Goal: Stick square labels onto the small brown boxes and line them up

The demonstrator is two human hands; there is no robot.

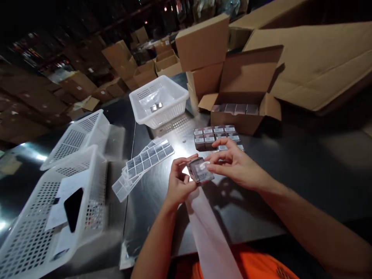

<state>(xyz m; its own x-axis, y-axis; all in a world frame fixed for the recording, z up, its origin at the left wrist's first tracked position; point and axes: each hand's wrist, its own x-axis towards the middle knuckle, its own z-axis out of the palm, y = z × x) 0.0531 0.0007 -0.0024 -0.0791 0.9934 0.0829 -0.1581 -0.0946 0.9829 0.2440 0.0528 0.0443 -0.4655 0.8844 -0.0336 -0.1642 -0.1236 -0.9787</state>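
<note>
Small clear case [200,169] held over the table [290,170], pinched between both hands so its flat face tilts up toward the camera. Left hand [178,183] grip closed on its left edge; right hand [232,164] fingertips pinch the right edge. Stacked small boxes [216,135] and label sheets [147,161] sit within reach.

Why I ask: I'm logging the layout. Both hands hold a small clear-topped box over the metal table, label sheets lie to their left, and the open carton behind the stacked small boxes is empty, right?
Not quite. The head view shows the open carton still holding a row of small boxes, so it is not empty. The rest stands: the left hand and right hand hold the small clear-topped box over the metal table, with label sheets to their left.
</note>
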